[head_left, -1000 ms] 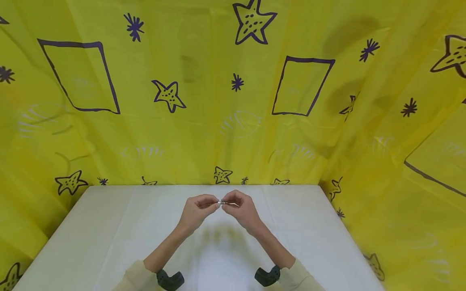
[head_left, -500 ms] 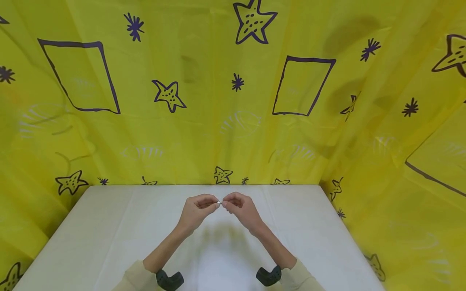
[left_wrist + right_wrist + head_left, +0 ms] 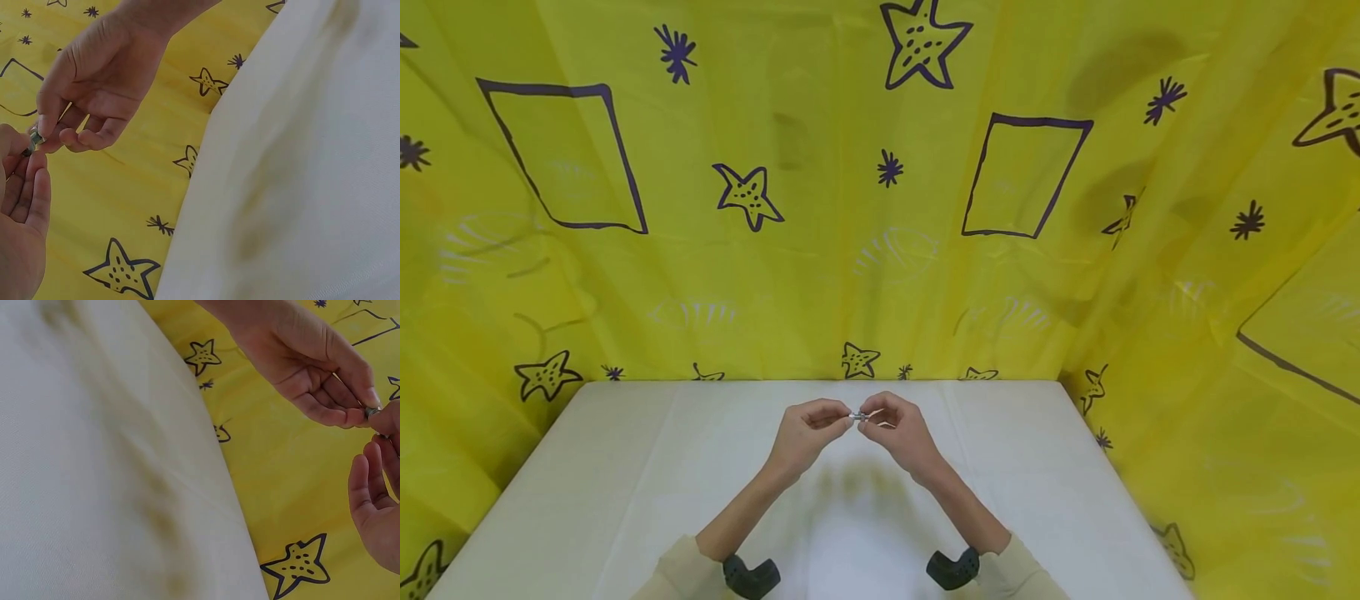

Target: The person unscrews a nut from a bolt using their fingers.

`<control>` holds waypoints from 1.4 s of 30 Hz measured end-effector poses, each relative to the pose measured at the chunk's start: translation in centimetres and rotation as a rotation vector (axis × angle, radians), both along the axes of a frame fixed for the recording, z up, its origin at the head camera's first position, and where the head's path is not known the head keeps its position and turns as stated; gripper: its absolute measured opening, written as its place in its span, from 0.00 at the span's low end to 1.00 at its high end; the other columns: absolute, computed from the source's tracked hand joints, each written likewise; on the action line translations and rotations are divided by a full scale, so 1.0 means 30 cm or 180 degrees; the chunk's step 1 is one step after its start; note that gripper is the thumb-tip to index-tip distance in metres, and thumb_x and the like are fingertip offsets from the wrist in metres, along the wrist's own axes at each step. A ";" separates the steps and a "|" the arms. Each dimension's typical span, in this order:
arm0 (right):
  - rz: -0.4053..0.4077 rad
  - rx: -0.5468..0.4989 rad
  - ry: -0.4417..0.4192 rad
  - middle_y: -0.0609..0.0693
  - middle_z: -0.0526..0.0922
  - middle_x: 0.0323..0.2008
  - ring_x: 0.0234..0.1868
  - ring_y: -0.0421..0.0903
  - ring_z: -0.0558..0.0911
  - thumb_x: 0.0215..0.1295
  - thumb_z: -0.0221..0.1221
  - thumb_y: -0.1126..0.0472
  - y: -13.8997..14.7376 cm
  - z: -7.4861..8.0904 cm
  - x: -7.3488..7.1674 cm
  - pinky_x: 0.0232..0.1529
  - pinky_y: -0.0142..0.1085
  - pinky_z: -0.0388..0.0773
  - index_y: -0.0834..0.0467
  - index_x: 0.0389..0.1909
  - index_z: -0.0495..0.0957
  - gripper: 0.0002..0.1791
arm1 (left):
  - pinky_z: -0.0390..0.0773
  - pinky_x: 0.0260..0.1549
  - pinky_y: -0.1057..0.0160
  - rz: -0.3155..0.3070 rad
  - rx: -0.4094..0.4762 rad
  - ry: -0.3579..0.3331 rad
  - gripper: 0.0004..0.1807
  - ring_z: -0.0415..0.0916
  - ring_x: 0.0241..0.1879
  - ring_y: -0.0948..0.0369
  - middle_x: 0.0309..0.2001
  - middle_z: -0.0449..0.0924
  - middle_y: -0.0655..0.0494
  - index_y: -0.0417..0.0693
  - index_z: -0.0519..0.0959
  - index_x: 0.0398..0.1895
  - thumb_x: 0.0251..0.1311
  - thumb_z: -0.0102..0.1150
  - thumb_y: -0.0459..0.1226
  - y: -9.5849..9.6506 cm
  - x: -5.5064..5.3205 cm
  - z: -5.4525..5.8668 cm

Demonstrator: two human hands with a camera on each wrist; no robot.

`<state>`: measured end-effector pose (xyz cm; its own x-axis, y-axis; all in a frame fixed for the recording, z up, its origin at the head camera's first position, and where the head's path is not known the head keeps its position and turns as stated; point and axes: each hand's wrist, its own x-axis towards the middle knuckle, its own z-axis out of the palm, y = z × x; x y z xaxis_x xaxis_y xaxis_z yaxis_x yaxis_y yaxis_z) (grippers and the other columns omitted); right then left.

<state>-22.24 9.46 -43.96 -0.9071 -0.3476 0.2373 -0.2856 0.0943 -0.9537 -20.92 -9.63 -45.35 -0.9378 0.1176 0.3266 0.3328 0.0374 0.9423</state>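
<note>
Between my two hands is a small shiny metal bolt (image 3: 858, 417), held up above the table; its finer detail is too small to tell. My left hand (image 3: 805, 433) pinches its left end between thumb and fingertips. From the other side, my right hand (image 3: 904, 432) has thumb and forefinger on the right end. In the left wrist view, the bolt (image 3: 36, 137) looks greenish and short, partly covered by fingertips. The right wrist view shows only a sliver of the bolt (image 3: 373, 411) at the left thumb tip. The remaining right fingers are loosely bent.
A white-covered table (image 3: 700, 500) lies under the hands and carries their soft shadow. Yellow curtain (image 3: 820, 292) with dark starfish drawings hangs behind it and at both sides. Black curved pieces (image 3: 751, 577) sit at both wrists by the light sleeves.
My right fingers came closer over the bolt half a second ago, and now sit slightly higher and apart, with more metal showing. The left hand has hardly moved.
</note>
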 end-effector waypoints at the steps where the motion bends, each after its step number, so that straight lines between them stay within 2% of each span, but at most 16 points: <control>1: -0.0003 -0.0006 0.0014 0.54 0.79 0.41 0.39 0.49 0.80 0.65 0.63 0.71 0.000 -0.002 -0.001 0.39 0.32 0.80 0.66 0.42 0.79 0.06 | 0.82 0.43 0.64 0.0005 -0.0006 0.0004 0.06 0.83 0.38 0.59 0.37 0.85 0.46 0.35 0.85 0.39 0.60 0.67 0.28 0.000 0.000 0.000; 5: 0.0006 0.0021 0.0019 0.54 0.79 0.41 0.38 0.48 0.79 0.65 0.64 0.70 0.002 -0.001 -0.002 0.38 0.32 0.79 0.65 0.42 0.79 0.07 | 0.82 0.43 0.64 0.0001 -0.0007 0.0013 0.05 0.83 0.38 0.59 0.37 0.85 0.46 0.35 0.85 0.38 0.60 0.67 0.28 -0.002 0.000 -0.001; 11: 0.0060 0.0111 -0.0023 0.53 0.78 0.47 0.37 0.47 0.80 0.65 0.64 0.66 0.013 0.001 0.000 0.39 0.35 0.79 0.62 0.48 0.78 0.12 | 0.82 0.44 0.63 -0.0052 -0.0006 0.0077 0.06 0.83 0.39 0.59 0.38 0.86 0.45 0.35 0.85 0.39 0.60 0.68 0.29 -0.002 0.001 0.002; 17: -0.0016 0.0270 -0.0072 0.50 0.82 0.39 0.33 0.46 0.78 0.69 0.63 0.58 0.018 0.003 0.003 0.35 0.35 0.77 0.62 0.43 0.82 0.11 | 0.82 0.44 0.63 -0.0055 -0.0042 0.0094 0.06 0.83 0.39 0.58 0.37 0.86 0.46 0.35 0.85 0.39 0.60 0.67 0.29 -0.002 0.001 0.002; 21: -0.0022 0.0274 -0.0054 0.49 0.82 0.37 0.34 0.46 0.78 0.67 0.64 0.59 0.020 0.004 0.004 0.35 0.36 0.77 0.62 0.41 0.83 0.09 | 0.82 0.44 0.63 -0.0065 -0.0042 0.0067 0.06 0.83 0.39 0.58 0.37 0.86 0.45 0.35 0.85 0.39 0.60 0.68 0.29 0.001 0.001 0.002; 32: -0.0008 0.0137 -0.0003 0.55 0.79 0.41 0.37 0.48 0.79 0.63 0.66 0.67 0.015 0.000 -0.004 0.36 0.32 0.78 0.64 0.42 0.79 0.08 | 0.82 0.43 0.63 -0.0083 -0.0014 0.0081 0.05 0.84 0.39 0.58 0.38 0.86 0.45 0.35 0.85 0.38 0.60 0.67 0.28 0.007 0.000 0.004; 38: 0.0087 0.0130 -0.0161 0.54 0.77 0.45 0.38 0.50 0.79 0.65 0.65 0.65 0.018 -0.002 -0.004 0.38 0.34 0.79 0.62 0.49 0.76 0.14 | 0.83 0.43 0.62 -0.0077 -0.0061 0.0083 0.05 0.84 0.39 0.58 0.37 0.86 0.46 0.35 0.85 0.38 0.60 0.66 0.28 0.004 -0.002 0.001; 42: 0.0034 0.0173 -0.0310 0.55 0.81 0.41 0.37 0.50 0.78 0.72 0.59 0.61 0.016 -0.007 -0.013 0.36 0.34 0.77 0.66 0.49 0.77 0.13 | 0.83 0.43 0.63 -0.0099 -0.0051 0.0106 0.05 0.83 0.39 0.58 0.38 0.86 0.45 0.35 0.84 0.39 0.61 0.67 0.28 0.005 -0.001 0.001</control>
<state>-22.63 9.93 -44.17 -0.9212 -0.3672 0.1287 -0.1930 0.1440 -0.9706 -20.94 -9.50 -45.31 -0.9223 0.1520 0.3554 0.3652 0.0416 0.9300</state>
